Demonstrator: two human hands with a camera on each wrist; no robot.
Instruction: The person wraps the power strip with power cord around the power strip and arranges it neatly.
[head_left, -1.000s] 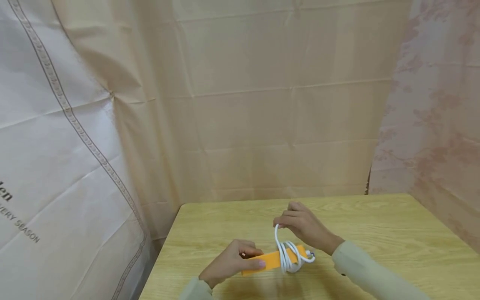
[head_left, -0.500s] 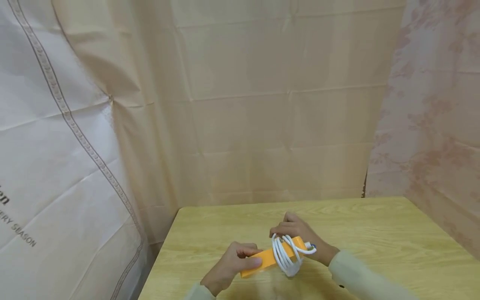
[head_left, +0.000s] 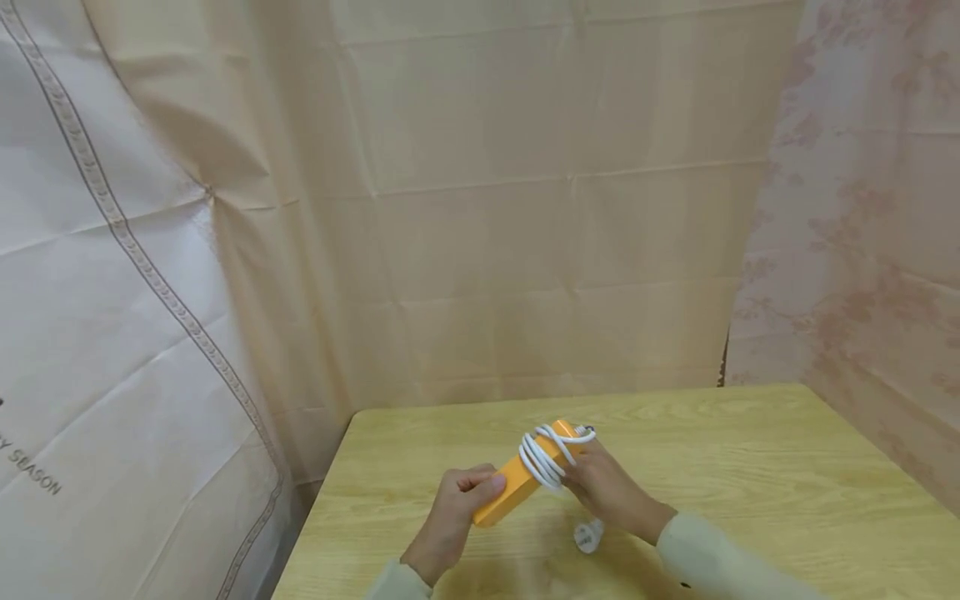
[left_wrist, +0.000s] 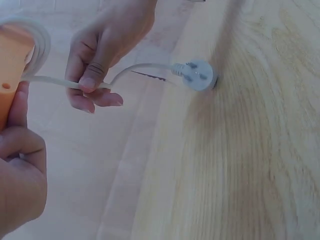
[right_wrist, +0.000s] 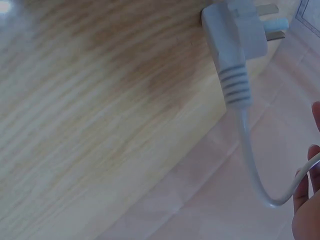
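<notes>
Held above the table is an orange power strip (head_left: 510,492), slanting up to the right. Its white cord (head_left: 534,460) loops several times around the far half. My left hand (head_left: 448,512) grips the near end, thumb on top. At the far side, my right hand (head_left: 611,492) is partly behind the strip. The left wrist view shows the right hand (left_wrist: 112,37) pinching the cord between thumb and fingers, a short way from the plug. That white three-pin plug (left_wrist: 199,76) hangs below the right hand on a short free length; the right wrist view shows the plug (right_wrist: 232,35) close up.
Beneath both hands is a light wood-grain table (head_left: 720,450). A beige cloth (head_left: 480,250) hangs behind it, a pale printed cloth (head_left: 97,375) at the left and a pink floral cloth (head_left: 877,250) at the right.
The strip has tilted, its far end rising. My right hand has brought the cord from above the strip round to its far side. The plug now dangles below. The left hand keeps its grip.
</notes>
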